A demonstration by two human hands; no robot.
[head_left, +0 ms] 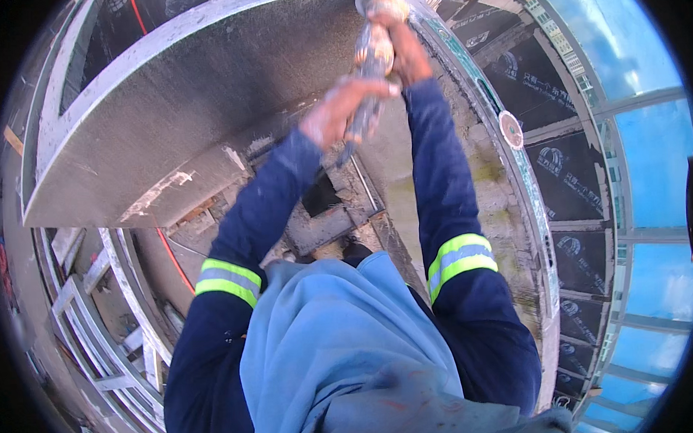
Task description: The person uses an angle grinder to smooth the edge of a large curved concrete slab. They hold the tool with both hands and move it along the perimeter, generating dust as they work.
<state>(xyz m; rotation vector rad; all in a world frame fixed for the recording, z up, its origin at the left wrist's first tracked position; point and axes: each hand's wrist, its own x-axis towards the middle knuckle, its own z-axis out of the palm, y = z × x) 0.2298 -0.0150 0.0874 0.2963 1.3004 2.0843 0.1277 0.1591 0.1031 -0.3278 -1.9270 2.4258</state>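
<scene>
Grey power tool [373, 57], blurred, between two gripping hands.
Its long axis runs forward from the left hand [334, 114], closed around its rear, to the right hand [403, 45], clasping nearer its front end.

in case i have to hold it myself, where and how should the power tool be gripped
Probably two-handed, from the person's side: one hand around the rear of the power tool, where the left hand is, the other nearer its front, like the right hand. Its long, narrow body points away, offering room for both; its far end is blurred, so stay clear.
</scene>
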